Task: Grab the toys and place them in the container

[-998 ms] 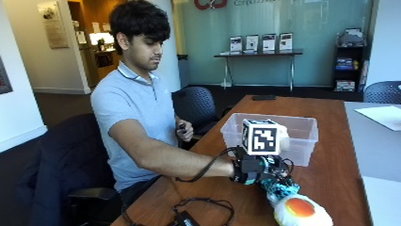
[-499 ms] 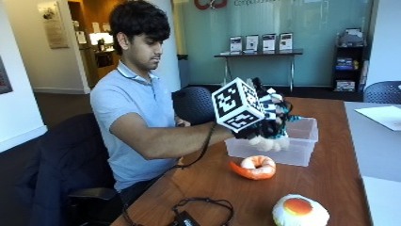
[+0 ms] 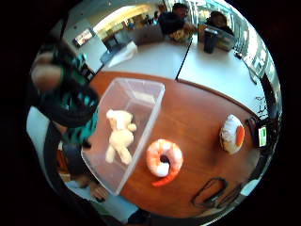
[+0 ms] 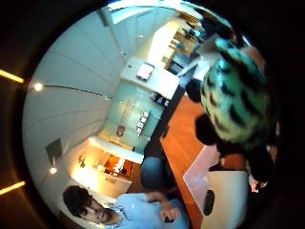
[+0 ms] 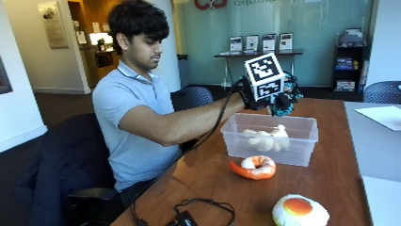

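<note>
My gloved right hand is raised above the clear plastic container and grips a teal plush toy with black stripes. That toy fills much of the thumb side palm view and shows at the edge of the little finger side view. A cream plush toy lies inside the container, seen from above. An orange and white shrimp toy lies on the wooden table just in front of the container. A fried-egg plush sits near the table's front edge.
A black cable and small device lie on the table's near left corner. A sheet of paper rests on the adjoining grey table at right. An office chair stands behind the table. The person's bare left hand is out of sight.
The hand has risen from the table near the egg plush, carrying the teal toy, and now hovers over the container's far side. The outside camera has shifted slightly.
</note>
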